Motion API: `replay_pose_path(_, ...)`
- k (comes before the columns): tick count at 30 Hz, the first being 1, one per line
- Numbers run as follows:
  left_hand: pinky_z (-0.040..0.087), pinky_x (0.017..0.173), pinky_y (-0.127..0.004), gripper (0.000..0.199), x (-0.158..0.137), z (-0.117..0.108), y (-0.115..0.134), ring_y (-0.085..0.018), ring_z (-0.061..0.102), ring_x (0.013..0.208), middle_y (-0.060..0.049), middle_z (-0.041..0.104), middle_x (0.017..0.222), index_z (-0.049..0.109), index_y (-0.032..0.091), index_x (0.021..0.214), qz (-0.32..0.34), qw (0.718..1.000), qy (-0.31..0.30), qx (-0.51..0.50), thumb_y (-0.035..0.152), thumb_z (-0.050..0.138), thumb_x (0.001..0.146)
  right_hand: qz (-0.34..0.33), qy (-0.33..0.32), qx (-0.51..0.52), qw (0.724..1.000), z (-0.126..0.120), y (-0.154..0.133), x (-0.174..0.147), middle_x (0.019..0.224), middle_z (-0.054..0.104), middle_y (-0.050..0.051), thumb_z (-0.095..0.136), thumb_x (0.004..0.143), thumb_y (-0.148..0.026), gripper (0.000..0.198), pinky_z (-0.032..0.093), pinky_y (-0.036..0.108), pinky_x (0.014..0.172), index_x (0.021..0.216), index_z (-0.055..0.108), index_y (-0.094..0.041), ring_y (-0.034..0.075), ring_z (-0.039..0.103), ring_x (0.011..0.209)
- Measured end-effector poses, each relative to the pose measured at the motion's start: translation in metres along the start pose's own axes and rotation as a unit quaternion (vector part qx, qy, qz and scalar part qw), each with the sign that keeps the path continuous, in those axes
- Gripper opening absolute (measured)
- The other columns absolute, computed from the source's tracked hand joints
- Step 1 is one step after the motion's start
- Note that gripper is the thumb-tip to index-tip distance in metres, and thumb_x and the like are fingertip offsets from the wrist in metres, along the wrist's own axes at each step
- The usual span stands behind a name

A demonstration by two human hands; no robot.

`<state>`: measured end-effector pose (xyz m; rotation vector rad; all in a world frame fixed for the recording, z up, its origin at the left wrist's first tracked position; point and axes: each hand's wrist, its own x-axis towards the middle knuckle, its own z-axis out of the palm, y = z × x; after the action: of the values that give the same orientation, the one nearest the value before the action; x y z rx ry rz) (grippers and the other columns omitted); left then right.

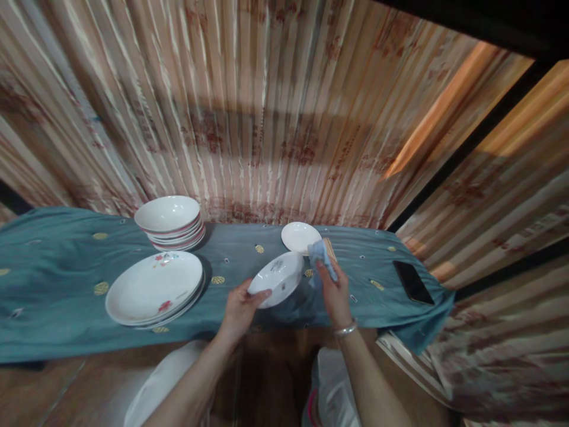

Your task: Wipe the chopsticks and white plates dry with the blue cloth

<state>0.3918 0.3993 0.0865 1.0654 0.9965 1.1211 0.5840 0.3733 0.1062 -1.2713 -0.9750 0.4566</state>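
My left hand (243, 305) grips the near left rim of a white plate (280, 280) with a small dark print, its thumb over the edge. The plate is tilted and held over the table. In my right hand (334, 290) is a crumpled light-blue cloth (322, 256), just right of the plate and apart from it. Behind the held plate lies a small white dish (300, 237) on the tablecloth. Some thin wooden chopsticks (330, 249) show partly behind the cloth; their full length is hidden.
A teal tablecloth (242, 237) with pineapple prints covers the narrow table. Left are a stack of red-rimmed bowls (169, 214) and a pile of large flowered plates (153, 287). A black phone (412, 282) lies near the right end. Curtains (267, 118) hang right behind the table.
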Motion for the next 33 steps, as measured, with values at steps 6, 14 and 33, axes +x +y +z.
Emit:
replay_pose_path(6, 0.041, 0.053, -0.021, 0.027, 0.001, 0.008, -0.002, -0.01, 0.051, 0.051, 0.003, 0.064, 0.057, 0.07, 0.015, 0.071, -0.027, 0.994, -0.01, -0.108, 0.025, 0.08, 0.049, -0.303, -0.23, -0.285, 0.88, 0.036, -0.01, -0.045, 0.15, 0.034, 0.01, 0.051, 0.09, -0.032, 0.052, 0.026, 0.048, 0.113, 0.14, 0.042, -0.019, 0.025, 0.029, 0.139)
replay_pose_path(14, 0.044, 0.053, -0.023, 0.035, 0.007, 0.011, -0.005, -0.012, 0.055, 0.049, 0.0, 0.069, 0.06, 0.071, 0.013, 0.075, -0.046, 0.992, 0.017, -0.118, 0.028, 0.084, 0.046, -0.278, -0.164, -0.33, 0.887, 0.049, 0.004, -0.017, 0.143, 0.044, 0.008, 0.031, 0.096, -0.025, 0.043, 0.02, 0.049, 0.113, 0.137, 0.043, -0.02, 0.022, 0.034, 0.134)
replay_pose_path(33, 0.056, 0.072, -0.028, 0.023, 0.027, -0.004, -0.006, -0.016, 0.067, 0.061, -0.009, 0.072, 0.067, 0.067, 0.007, 0.077, -0.138, 0.926, 0.201, -0.288, 0.009, 0.047, 0.089, -0.033, -0.114, -0.214, 0.97, 0.054, 0.103, -0.043, 0.149, 0.033, 0.016, 0.024, 0.096, -0.042, 0.058, 0.027, 0.046, 0.112, 0.144, 0.031, -0.01, 0.023, 0.027, 0.14)
